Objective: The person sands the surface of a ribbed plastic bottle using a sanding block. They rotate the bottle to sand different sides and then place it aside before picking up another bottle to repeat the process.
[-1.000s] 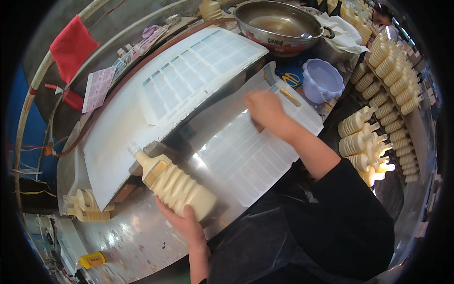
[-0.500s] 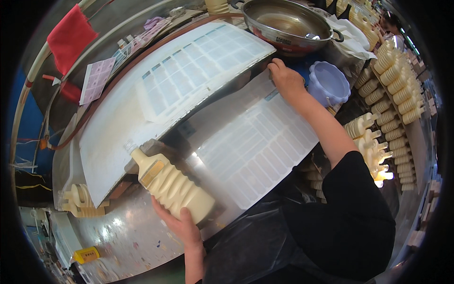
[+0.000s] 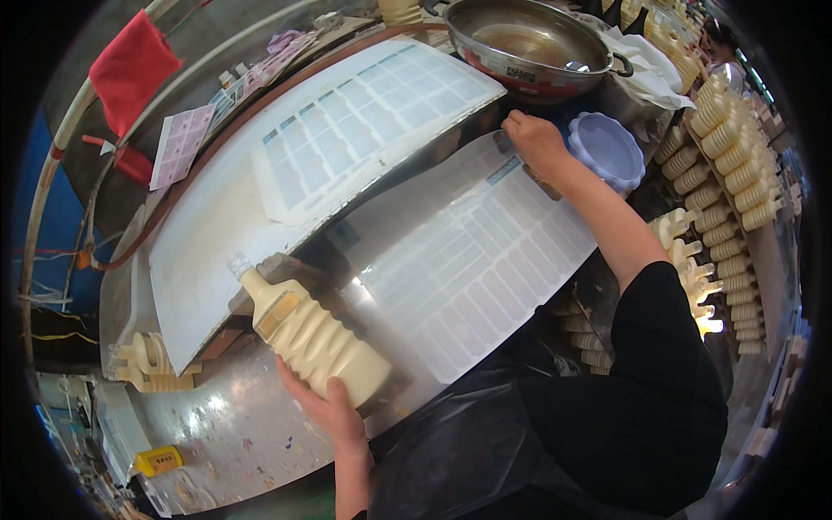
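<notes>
My left hand [image 3: 334, 407] holds a cream-coloured ribbed plastic bottle [image 3: 310, 334] with a clear cap; my fingers [image 3: 336, 392] wrap the fat lower end from below, the thumb lying over its side. The bottle lies tilted, its neck pointing up and to the left, low over the shiny metal tabletop [image 3: 234, 425]. A yellowish label patch shows on its shoulder.

Just right of the bottle lies a large white sheet of rectangular peel-off labels [image 3: 472, 260], many of its cells in rows. My right hand [image 3: 530, 139] rests at the far corner of that sheet, fingers curled down and closed on its edge; whether they pinch a single label I cannot tell.

Beyond it lies a second, bigger white label sheet [image 3: 347, 139] on a pale board, with blue-tinted cells. At the far end stands a wide steel bowl [image 3: 533, 43] holding brownish liquid, and a pale lilac scalloped plastic dish [image 3: 611, 149] sits just beside my right wrist. Rows of cream bottles [image 3: 732, 173] fill the right side. A red cloth [image 3: 130, 65] hangs on a rail at the left, and a small yellow tool [image 3: 158, 459] lies near the left edge.
</notes>
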The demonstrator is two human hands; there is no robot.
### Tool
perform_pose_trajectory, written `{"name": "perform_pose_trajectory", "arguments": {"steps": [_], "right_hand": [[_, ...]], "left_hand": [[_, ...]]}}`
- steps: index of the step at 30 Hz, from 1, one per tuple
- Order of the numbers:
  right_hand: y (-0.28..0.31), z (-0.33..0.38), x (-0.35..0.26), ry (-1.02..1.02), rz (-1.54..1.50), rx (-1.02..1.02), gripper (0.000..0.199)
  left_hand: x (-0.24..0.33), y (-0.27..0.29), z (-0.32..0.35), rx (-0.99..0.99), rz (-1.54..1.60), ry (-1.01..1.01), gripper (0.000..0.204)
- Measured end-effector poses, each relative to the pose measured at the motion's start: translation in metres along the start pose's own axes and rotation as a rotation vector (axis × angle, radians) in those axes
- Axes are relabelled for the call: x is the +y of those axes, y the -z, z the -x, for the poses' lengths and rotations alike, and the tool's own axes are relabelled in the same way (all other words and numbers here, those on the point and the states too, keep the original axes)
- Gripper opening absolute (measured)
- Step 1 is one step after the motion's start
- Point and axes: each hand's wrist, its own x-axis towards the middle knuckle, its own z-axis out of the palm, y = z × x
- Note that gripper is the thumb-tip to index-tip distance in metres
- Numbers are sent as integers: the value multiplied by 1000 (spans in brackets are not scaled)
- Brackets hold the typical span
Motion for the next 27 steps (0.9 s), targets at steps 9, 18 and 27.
{"name": "perform_pose_trajectory", "arguments": {"steps": [9, 18, 27], "right_hand": [[21, 3, -8, -28, -124, 135, 39], [30, 3, -12, -6, -123, 132, 13], [66, 7, -13, -9, -182, -58, 11]], "left_hand": [[4, -2, -1, 27, 35, 13, 86], [-7, 3, -1, 11, 31, -13, 95], [0, 1, -2, 11, 52, 13, 87]]}}
